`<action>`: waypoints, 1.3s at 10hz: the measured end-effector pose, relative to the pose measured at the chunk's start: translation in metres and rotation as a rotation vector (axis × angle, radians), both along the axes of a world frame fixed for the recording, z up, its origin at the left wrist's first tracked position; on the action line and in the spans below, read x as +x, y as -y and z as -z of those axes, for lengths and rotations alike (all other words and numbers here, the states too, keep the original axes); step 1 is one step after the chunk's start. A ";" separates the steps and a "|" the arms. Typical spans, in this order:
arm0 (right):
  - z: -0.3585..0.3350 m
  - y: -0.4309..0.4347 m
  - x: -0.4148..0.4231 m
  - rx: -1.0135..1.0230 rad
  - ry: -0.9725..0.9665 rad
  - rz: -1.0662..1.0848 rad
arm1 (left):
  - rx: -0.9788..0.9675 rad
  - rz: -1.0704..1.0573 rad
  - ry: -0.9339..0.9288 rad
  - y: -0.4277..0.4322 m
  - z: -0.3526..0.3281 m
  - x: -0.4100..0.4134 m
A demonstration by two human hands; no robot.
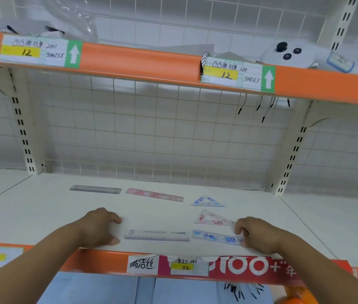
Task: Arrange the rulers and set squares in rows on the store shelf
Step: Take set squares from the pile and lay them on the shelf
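At left, left hand (99, 229) loosely curled on the shelf (42, 216), gripping nothing, just short of the clear ruler (157, 235), probably waiting to square that end. Next along the front edge, blue ruler (217, 237), right end pinched by the right hand (257, 235), seemingly to align it end-to-end. Behind, grey ruler (95, 189), pink ruler (154, 194) and blue set square (207, 201) in a back row; pink set square (214, 219) crowding that hand.
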State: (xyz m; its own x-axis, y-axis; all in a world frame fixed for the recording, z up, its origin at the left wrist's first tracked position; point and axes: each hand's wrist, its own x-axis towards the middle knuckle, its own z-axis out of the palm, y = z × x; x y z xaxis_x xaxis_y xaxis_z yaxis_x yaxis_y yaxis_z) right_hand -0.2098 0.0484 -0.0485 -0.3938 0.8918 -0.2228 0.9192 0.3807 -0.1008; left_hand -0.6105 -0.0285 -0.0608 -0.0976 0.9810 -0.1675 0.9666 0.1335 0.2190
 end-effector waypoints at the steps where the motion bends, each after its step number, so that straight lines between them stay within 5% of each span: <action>1: -0.001 0.000 -0.001 -0.011 0.046 -0.012 | 0.003 -0.001 0.003 0.000 0.001 0.001; 6: -0.013 0.009 -0.002 0.051 0.040 -0.103 | -0.010 0.010 -0.016 -0.002 -0.002 0.003; 13: -0.018 0.015 -0.013 0.164 0.335 -0.233 | 0.050 0.087 0.044 -0.007 -0.016 0.049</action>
State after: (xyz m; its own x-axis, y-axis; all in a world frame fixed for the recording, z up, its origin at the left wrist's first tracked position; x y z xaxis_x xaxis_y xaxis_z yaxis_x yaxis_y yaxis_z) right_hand -0.2225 0.0337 -0.0301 -0.5183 0.8221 -0.2355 0.7788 0.5675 0.2671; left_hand -0.5617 -0.0215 -0.0453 -0.0050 0.9927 -0.1208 0.9632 0.0373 0.2662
